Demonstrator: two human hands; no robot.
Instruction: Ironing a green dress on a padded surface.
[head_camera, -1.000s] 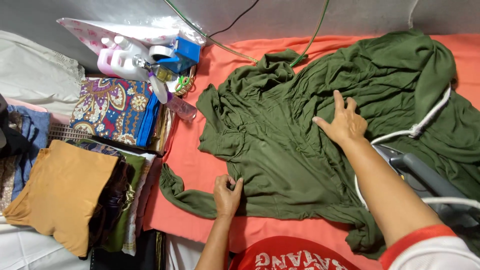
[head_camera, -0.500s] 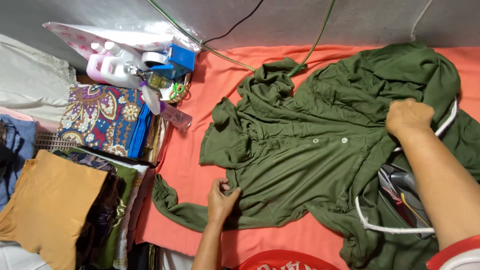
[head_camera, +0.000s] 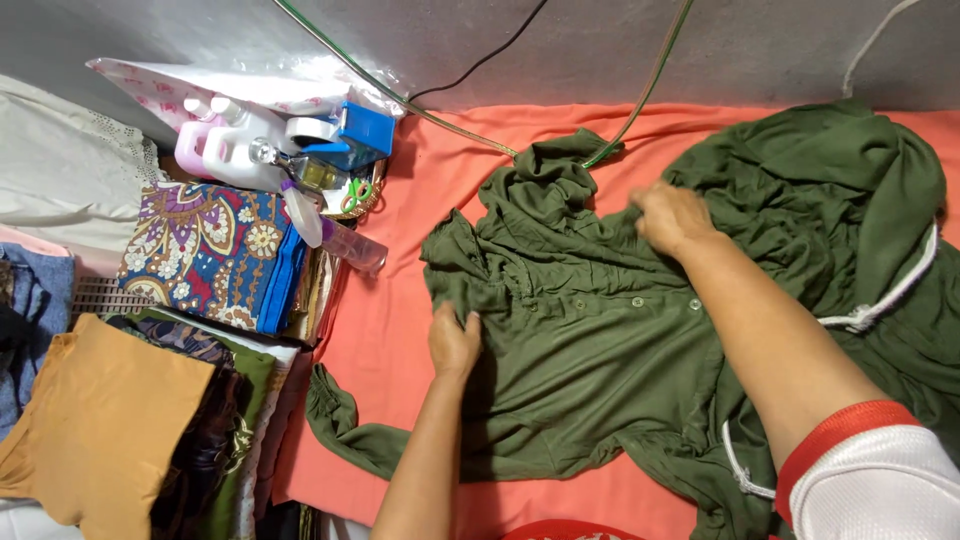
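On the orange cloth (head_camera: 420, 230), two hands, left hand (head_camera: 453, 343) and right hand (head_camera: 672, 217), each grip one green garment (head_camera: 600, 370).

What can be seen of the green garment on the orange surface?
The green garment is dark olive, of soft, thin-looking fabric, with small buttons in a row and a long sleeve trailing lower left. It lies spread but heavily wrinkled and bunched on the orange cover, filling most of its right half. The left hand presses its left edge; the right hand grips folds near its top. A white cord loops across its right side.
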